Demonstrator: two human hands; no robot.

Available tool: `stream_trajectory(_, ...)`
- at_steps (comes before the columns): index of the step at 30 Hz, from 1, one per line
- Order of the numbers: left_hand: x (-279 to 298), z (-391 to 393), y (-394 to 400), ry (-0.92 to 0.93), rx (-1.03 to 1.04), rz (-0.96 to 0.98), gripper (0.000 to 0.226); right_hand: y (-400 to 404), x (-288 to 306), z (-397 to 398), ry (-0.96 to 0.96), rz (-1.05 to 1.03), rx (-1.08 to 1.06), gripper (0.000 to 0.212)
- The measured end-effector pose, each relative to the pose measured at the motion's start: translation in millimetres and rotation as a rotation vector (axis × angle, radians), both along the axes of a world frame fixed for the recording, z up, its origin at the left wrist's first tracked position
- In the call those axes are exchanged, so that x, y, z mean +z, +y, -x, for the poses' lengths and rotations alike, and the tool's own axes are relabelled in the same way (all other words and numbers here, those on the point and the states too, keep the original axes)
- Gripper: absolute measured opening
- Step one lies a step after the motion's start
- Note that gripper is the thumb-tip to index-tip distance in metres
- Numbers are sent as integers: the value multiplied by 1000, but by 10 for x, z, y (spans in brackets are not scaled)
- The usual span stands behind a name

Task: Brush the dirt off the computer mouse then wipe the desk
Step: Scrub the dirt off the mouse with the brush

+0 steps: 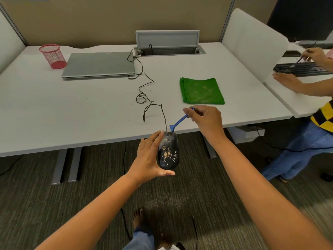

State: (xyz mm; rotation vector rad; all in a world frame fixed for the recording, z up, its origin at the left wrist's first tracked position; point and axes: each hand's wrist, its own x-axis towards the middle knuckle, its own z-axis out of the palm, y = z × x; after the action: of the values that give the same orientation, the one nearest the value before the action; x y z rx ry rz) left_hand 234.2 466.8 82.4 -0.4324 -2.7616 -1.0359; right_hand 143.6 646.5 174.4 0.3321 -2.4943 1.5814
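My left hand (150, 157) grips a black wired computer mouse (169, 152) from its left side, holding it in the air just in front of the desk's front edge. Tan crumbs speckle the mouse's top. My right hand (203, 117) pinches the handle of a small blue brush (179, 121), whose flat head points down-left and hovers just above the mouse's front end. The mouse's black cable (144, 94) loops back across the white desk (54, 109). A folded green cloth (201, 91) lies flat on the desk beyond my right hand.
A closed grey laptop (99, 64) and a red mesh pen cup (53, 55) sit at the back left. An open cable tray (170, 49) is at the back centre. Another person (306, 83) cleans a keyboard (302, 68) at the right. Crumbs lie on the carpet (167, 201).
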Motion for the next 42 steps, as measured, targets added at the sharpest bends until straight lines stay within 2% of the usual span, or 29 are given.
stream_trajectory(8, 2, -16, 72, -38, 38, -81, 123, 79, 35, -84, -10, -19, 4, 11)
stream_trajectory(14, -18, -17, 77, -23, 34, -53, 120, 47, 71, -33, 8, -1, -46, 18)
stream_trajectory(24, 19, 1, 27, -48, 69, -117, 121, 23, 67, -81, -46, -67, 40, 15)
stream_trajectory(30, 6, 22, 20, -54, 49, -74, 122, -56, 130, -93, 34, -22, -9, 14)
stream_trajectory(37, -40, 35, 33, -36, 45, -57, 125, -170, 62, -107, 94, -189, 47, 33)
stream_trajectory(42, -43, 53, 4, -46, 57, -52, 124, -139, 41, -124, 59, -191, 95, 28)
